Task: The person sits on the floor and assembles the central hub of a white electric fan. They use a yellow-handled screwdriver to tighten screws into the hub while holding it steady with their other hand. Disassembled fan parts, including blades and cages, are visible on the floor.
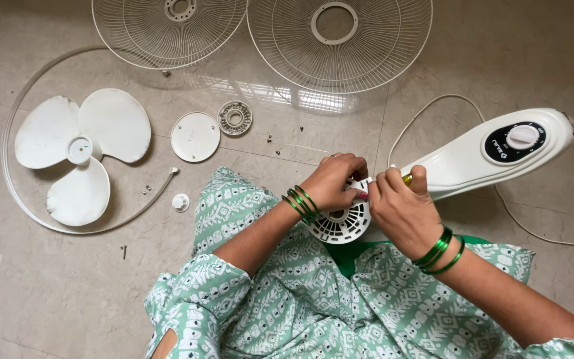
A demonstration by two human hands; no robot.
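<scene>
In the centre of the frame, a person sits on the tiled floor (48, 292) with a white fan motor housing (343, 223) on the lap. The left hand (333, 181) rests on top of the housing, its fingers curled closed around the upper rim. The right hand (400, 209) is just beside it, and its grip is narrow, closed on a tool with a yellow handle (407, 179); only a small part of that handle is visible. The white fan body with a round control knob (499, 149) extends from the housing toward the right of the frame. At the left lies a three-blade white propeller (81, 153) inside a thin white ring (8, 126). Two wire guards (167, 26) (340, 43) lie at the top. Near the centre are a round white cap (195, 136) and a grey ribbed ring (234, 118).
</scene>
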